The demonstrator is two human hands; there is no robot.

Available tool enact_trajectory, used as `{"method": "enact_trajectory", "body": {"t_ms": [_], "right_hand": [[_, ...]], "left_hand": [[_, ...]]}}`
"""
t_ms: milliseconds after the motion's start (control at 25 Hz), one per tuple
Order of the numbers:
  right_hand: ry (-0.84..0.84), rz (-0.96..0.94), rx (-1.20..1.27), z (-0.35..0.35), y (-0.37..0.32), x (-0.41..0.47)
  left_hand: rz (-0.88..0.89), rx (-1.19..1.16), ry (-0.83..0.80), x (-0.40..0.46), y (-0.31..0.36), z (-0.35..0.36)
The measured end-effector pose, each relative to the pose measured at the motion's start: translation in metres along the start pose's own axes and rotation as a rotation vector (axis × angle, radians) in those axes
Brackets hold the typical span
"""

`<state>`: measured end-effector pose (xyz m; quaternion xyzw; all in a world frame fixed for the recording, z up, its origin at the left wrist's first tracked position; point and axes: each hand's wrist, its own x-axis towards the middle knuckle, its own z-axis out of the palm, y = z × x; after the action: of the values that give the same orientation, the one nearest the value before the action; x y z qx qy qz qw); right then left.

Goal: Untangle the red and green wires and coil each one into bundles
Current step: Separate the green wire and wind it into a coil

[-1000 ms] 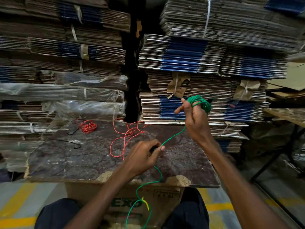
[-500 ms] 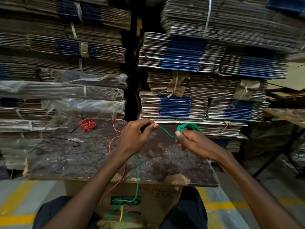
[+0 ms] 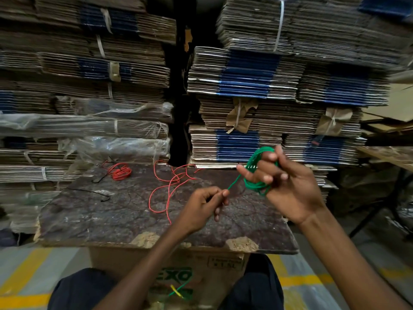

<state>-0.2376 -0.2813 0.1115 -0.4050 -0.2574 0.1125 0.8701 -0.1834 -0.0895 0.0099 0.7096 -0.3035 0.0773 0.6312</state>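
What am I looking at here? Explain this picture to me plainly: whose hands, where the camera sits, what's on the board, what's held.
No machine here: a person works bare-handed, and the single camera sits on their head, looking forward and down. The right hand has a green wire coil looped around its fingers. The left hand pinches the green strand leading into that coil. On the worn board, which rests on a cardboard box, lie a loose red wire, a small coiled red bundle and a thin black wire. Behind stand stacks of flattened cardboard.
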Motion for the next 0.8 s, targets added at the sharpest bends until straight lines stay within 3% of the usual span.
{"method": "enact_trajectory", "body": {"t_ms": [160, 280, 440, 520, 640, 720, 800], "right_hand": [[0.186, -0.152, 0.165, 0.003, -0.006, 0.015], [0.259, -0.32, 0.221, 0.002, -0.01, 0.029], [0.288, -0.62, 0.036, 0.001, -0.012, 0.05], [0.371, -0.698, -0.343, -0.006, -0.009, 0.059], [0.43, -0.652, -1.16, -0.029, -0.002, 0.064], [0.359, -0.502, -1.643, -0.042, -0.003, 0.062], [0.263, -0.214, -2.034, -0.047, -0.006, 0.058]], "left_hand": [[-0.051, -0.026, -0.008, -0.008, -0.008, 0.006], [-0.062, 0.088, -0.048, -0.014, -0.005, 0.004], [-0.057, 0.274, -0.177, -0.029, -0.006, 0.011], [-0.045, 0.319, -0.171, -0.033, -0.005, 0.012], [-0.028, 0.374, -0.147, -0.034, -0.003, 0.001], [0.006, 0.456, -0.121, -0.035, -0.003, -0.012], [0.051, 0.533, -0.064, -0.036, -0.004, -0.03]]}}
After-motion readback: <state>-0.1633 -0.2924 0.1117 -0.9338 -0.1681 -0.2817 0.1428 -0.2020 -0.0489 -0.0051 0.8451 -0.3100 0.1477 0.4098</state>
